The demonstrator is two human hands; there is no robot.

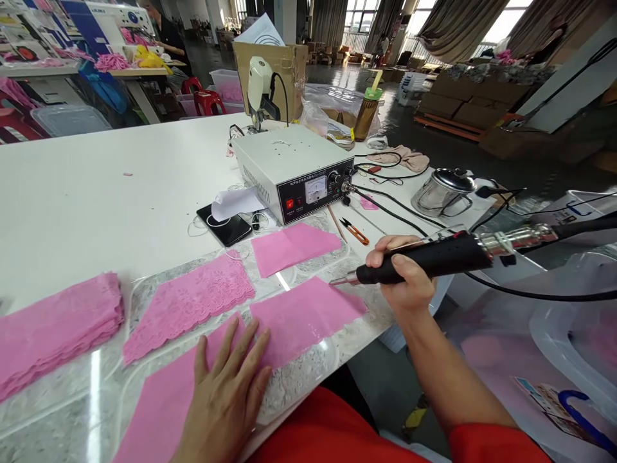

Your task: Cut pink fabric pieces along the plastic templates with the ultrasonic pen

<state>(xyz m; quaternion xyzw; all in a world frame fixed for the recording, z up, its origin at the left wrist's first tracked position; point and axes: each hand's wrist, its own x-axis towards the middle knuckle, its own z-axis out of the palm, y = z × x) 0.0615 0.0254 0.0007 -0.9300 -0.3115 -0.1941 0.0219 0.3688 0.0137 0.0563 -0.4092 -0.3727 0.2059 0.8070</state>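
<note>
My left hand [226, 392] lies flat with fingers spread over a pink fabric piece [161, 405] and reaches the left end of another pink piece [303, 318]. My right hand [407, 276] is wrapped round a black handheld tool [429, 257]. The tool's thin metal tip meets the upper edge of that second piece. Beyond lie a plain pink piece [294, 247] and a lace-edged pink piece [193, 299]. A stack of pink lace fabric [62, 328] sits at the far left.
A control box [294, 167] stands behind the fabric, cabled to the tool. Around it are a phone [224, 225], orange snips [355, 231], a glass pot [443, 193] and a bottle [369, 112]. The table's front edge runs below my hands. A person [168, 38] is at the back left.
</note>
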